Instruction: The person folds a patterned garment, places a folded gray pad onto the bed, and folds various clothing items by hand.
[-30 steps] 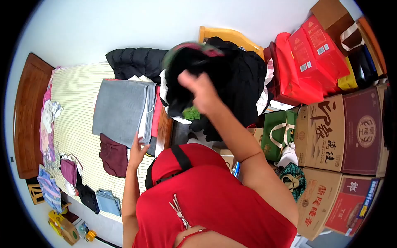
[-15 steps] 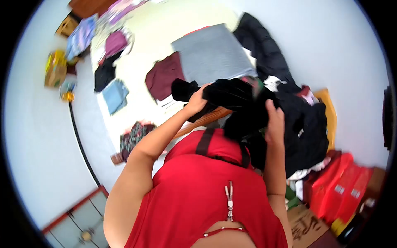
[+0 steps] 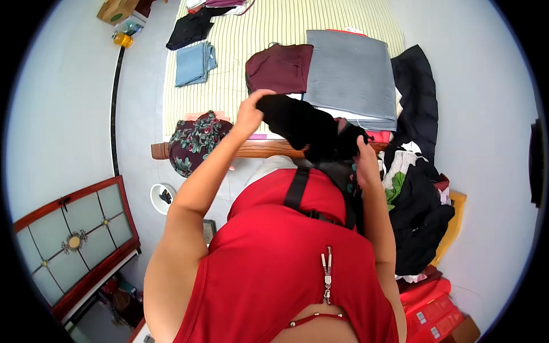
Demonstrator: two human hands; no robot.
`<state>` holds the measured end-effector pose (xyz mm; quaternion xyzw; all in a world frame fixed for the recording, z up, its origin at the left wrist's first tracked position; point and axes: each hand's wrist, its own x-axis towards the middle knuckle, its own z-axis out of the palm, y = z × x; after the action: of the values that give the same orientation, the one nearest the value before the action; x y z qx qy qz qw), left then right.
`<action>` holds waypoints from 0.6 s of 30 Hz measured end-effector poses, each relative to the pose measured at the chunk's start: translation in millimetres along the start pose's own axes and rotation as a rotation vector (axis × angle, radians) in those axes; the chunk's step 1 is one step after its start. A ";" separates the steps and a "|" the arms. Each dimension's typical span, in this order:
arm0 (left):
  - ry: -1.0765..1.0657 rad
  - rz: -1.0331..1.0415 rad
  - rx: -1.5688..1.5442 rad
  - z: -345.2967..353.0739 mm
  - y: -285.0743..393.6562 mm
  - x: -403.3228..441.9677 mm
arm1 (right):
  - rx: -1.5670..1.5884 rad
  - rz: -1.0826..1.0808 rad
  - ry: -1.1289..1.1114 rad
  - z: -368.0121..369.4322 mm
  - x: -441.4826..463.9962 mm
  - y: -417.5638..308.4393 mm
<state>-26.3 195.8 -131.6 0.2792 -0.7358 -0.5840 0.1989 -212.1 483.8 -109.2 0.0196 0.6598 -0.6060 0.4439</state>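
Note:
A black, soft-looking garment [image 3: 297, 121] with a bit of coloured pattern near its right end stretches between my two hands, above the wooden edge of the bed. My left hand [image 3: 250, 116] grips its upper left end. Lower and to the right, my right hand [image 3: 366, 162] pinches the other end near the patterned part. Just beyond the garment, a folded maroon garment [image 3: 279, 68] and a flat grey folded cloth [image 3: 350, 71] lie on the bed. The garment's lower part hangs in front of my body, and its full shape is hidden.
Folded blue jeans [image 3: 192, 64] lie on the striped bed [image 3: 231, 86]. A floral garment [image 3: 197, 140] drapes over the bed's wooden rail [image 3: 251, 150]. To the right are a dark puffer jacket [image 3: 416, 103], a heap of clothes [image 3: 420, 211] and red boxes [image 3: 434, 314]. A white bucket [image 3: 154, 197] stands at left.
My view has shifted, so the bed now lies straighter ahead. My left hand has moved out to the left, and the black garment is spread wider between my hands.

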 end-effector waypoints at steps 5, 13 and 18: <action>0.128 -0.253 -0.157 -60.5 46.5 -16.9 | -0.011 -0.051 0.006 44.7 47.4 -4.6; 0.188 -0.208 -0.233 -71.8 55.8 -17.7 | -0.578 -0.593 0.239 70.1 81.5 -60.8; 0.215 -0.230 -0.361 -54.5 55.0 -5.0 | 0.230 0.071 -0.038 49.2 68.7 -79.3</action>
<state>1.4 167.2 -65.0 0.3815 -0.5574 -0.6918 0.2551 -270.8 387.4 -82.7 0.0821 0.5761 -0.6620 0.4723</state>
